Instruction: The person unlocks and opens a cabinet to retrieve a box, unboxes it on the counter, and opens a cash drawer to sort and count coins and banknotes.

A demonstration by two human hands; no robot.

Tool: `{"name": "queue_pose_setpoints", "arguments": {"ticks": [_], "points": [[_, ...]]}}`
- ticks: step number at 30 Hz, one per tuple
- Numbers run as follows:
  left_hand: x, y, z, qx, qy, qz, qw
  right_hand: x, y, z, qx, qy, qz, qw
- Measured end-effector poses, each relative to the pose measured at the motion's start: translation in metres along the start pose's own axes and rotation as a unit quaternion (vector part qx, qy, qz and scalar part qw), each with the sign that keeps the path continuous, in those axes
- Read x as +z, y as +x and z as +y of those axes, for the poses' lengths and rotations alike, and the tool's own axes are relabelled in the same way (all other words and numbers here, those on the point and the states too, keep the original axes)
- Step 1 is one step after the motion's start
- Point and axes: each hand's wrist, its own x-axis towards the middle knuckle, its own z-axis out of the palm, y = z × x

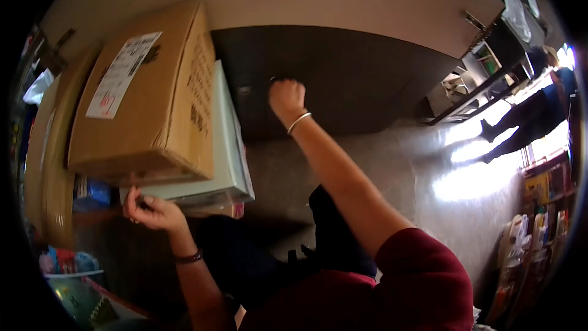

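Note:
A large brown cardboard box (128, 98) with a white shipping label (122, 73) rests on a pale green box (228, 141). Just below the cardboard box's lower edge is my left hand (152, 211), its fingers curled; whether it holds anything is too unclear to tell. My right hand (286, 97) is closed against the front of a dark cabinet (343, 79), at its handle, which the fingers mostly hide. A small round lock (245, 91) shows on the cabinet to the left of that hand.
Tall cardboard (58, 165) stands at the left, beside a blue package (92, 193). A bin (76, 294) with colourful items sits lower left. At the right are a person's legs (514, 135), a metal-framed rack (471, 95) and shelved goods (527, 251).

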Motion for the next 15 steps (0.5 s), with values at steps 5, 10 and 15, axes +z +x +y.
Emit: {"name": "queue_pose_setpoints", "arguments": {"ticks": [5, 10, 15], "points": [[-0.001, 0.006, 0.006, 0.028, 0.018, -0.01, 0.999, 0.009, 0.0, 0.023, 0.096, 0.386, -0.086, 0.913], [-0.005, 0.007, 0.004, 0.043, 0.033, -0.038, 0.998, 0.025, -0.006, 0.018, 0.278, 0.777, -0.123, 0.551], [-0.005, 0.002, 0.0, 0.01, 0.029, -0.038, 0.999, 0.02, -0.006, 0.015, 0.292, 0.752, -0.111, 0.581]]}}
